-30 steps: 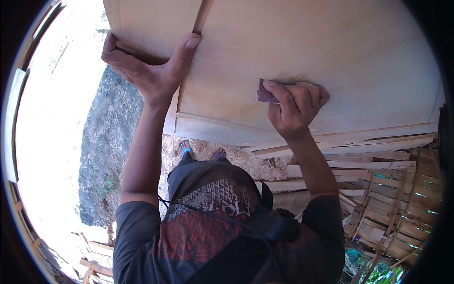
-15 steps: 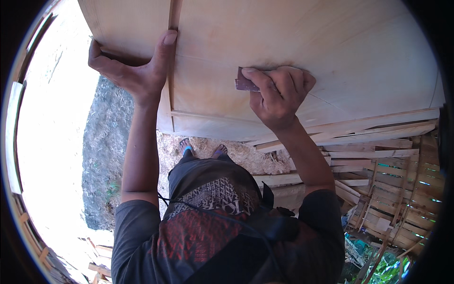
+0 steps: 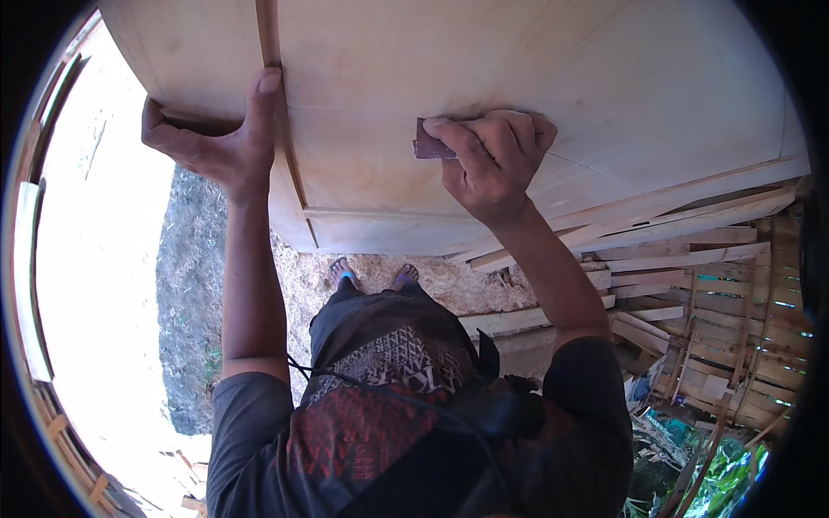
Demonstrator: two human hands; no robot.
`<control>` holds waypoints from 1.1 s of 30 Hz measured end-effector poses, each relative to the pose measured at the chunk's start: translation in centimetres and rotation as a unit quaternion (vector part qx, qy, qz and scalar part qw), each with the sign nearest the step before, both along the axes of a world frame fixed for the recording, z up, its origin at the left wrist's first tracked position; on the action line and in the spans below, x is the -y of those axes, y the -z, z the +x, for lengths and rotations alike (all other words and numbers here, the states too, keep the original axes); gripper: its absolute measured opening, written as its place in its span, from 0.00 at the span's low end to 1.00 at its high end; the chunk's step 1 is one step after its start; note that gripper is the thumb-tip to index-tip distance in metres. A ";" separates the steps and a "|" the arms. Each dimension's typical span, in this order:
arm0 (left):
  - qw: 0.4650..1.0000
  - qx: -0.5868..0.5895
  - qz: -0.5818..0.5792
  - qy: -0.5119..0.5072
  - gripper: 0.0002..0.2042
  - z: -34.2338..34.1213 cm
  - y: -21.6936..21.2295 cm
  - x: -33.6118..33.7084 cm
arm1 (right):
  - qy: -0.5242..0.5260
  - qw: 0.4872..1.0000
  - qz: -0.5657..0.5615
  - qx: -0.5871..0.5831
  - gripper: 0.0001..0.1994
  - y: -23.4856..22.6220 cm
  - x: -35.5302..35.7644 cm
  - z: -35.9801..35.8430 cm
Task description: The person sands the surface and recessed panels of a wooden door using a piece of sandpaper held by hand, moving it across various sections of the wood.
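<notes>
Evidently, the left hand was spread wide at ten o'clock, its thumb on the raised strip of the wooden panel. The right hand, at one o'clock, held dark-red sandpaper against the panel's face at twelve o'clock. Wooden boards lay piled towards three o'clock.
</notes>
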State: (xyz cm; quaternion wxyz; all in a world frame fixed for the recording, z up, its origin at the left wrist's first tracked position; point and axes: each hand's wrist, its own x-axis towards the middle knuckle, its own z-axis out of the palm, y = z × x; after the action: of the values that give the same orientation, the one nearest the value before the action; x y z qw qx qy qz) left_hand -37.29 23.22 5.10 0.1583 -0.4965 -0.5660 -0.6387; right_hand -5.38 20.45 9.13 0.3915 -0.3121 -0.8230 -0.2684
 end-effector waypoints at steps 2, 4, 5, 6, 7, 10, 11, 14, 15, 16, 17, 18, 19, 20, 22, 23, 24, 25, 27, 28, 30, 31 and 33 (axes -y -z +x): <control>0.999 0.026 -0.003 0.021 0.60 0.5 -0.5 0.1 | -0.006 1.000 -0.008 -0.010 0.18 0.1 -0.1 -0.5; 0.999 0.036 -0.012 0.017 0.59 0.4 -0.6 0.6 | 0.012 1.000 -0.009 -0.002 0.18 0.1 0.1 1.9; 0.999 0.032 -0.019 0.004 0.59 0.2 -0.4 0.8 | 0.020 1.000 -0.009 0.003 0.18 0.1 0.2 3.5; 0.999 0.029 -0.023 -0.004 0.59 0.1 -0.2 0.7 | 0.031 0.999 -0.009 -0.003 0.18 0.4 0.6 5.2; 1.000 0.014 -0.019 -0.007 0.60 -0.1 0.0 0.5 | 0.036 0.999 -0.007 -0.008 0.17 0.6 0.9 6.7; 0.999 -0.006 -0.035 -0.018 0.61 -0.1 0.4 0.1 | 0.029 1.000 0.003 0.001 0.15 0.3 0.5 4.5; 1.000 0.006 -0.026 -0.003 0.61 0.1 0.2 0.1 | 0.022 1.000 0.008 0.004 0.14 0.0 0.3 2.1; 0.999 0.024 -0.011 0.024 0.61 0.4 -0.1 0.3 | -0.019 1.000 0.020 -0.013 0.12 -0.2 -0.7 -5.2; 1.000 0.019 -0.013 0.019 0.60 0.2 -0.1 0.3 | -0.021 1.000 0.013 -0.009 0.13 -0.2 -0.7 -5.3; 1.000 0.014 -0.016 0.014 0.60 0.1 -0.1 0.4 | -0.023 1.000 0.006 -0.005 0.14 -0.1 -0.7 -4.9; 1.000 0.015 -0.012 0.017 0.60 0.2 -0.2 0.5 | -0.025 1.000 -0.002 -0.001 0.15 -0.1 -0.6 -4.3; 1.000 0.017 -0.009 0.017 0.60 0.3 -0.3 0.7 | -0.011 1.000 -0.005 0.011 0.16 -0.5 -0.2 -3.0; 1.000 0.022 -0.004 0.019 0.59 0.5 -0.4 0.8 | 0.001 1.000 -0.009 0.019 0.16 -0.7 0.3 -0.8; 1.000 0.015 -0.009 0.001 0.59 0.5 -0.4 1.0 | 0.011 0.999 -0.014 0.026 0.17 -0.5 0.6 1.5; 1.000 -0.006 -0.006 -0.010 0.59 0.5 -0.1 0.7 | 0.018 0.999 -0.014 0.030 0.17 -0.7 0.4 2.0; 1.000 -0.016 -0.005 -0.015 0.59 0.6 -0.1 0.6 | 0.014 0.999 -0.010 0.028 0.18 -0.5 0.1 1.3; 1.000 0.009 0.016 0.001 0.59 0.9 -0.2 0.4 | 0.015 1.000 -0.011 0.024 0.18 -0.4 0.3 0.3; 1.000 0.011 0.015 0.003 0.59 1.0 -0.2 0.3 | 0.007 1.000 -0.013 0.020 0.16 -0.4 0.4 -1.9; 1.000 0.014 0.012 -0.001 0.59 0.9 -0.2 0.3 | -0.014 1.000 -0.017 0.011 0.13 -1.0 -0.2 -6.9; 0.999 0.026 0.017 0.012 0.59 1.0 -0.3 0.3 | -0.022 1.000 -0.014 0.009 0.12 -0.9 -0.6 -7.1; 0.998 0.051 0.027 0.036 0.59 1.3 -0.5 0.3 | -0.041 0.999 -0.007 0.006 0.12 -0.4 -1.2 -7.5; 0.999 0.037 0.017 0.024 0.59 1.1 -0.5 0.5 | -0.033 0.999 -0.006 0.016 0.11 -0.5 -1.1 -6.9; 1.000 0.008 -0.002 0.001 0.59 0.8 -0.3 0.8 | -0.017 0.999 -0.001 0.035 0.10 -1.2 -0.5 -3.7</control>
State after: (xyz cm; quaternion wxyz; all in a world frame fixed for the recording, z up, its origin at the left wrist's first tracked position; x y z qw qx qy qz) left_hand -36.52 22.41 5.45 0.1523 -0.4919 -0.5679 -0.6421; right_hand -9.06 20.99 10.30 0.3663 -0.2894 -0.8417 -0.2714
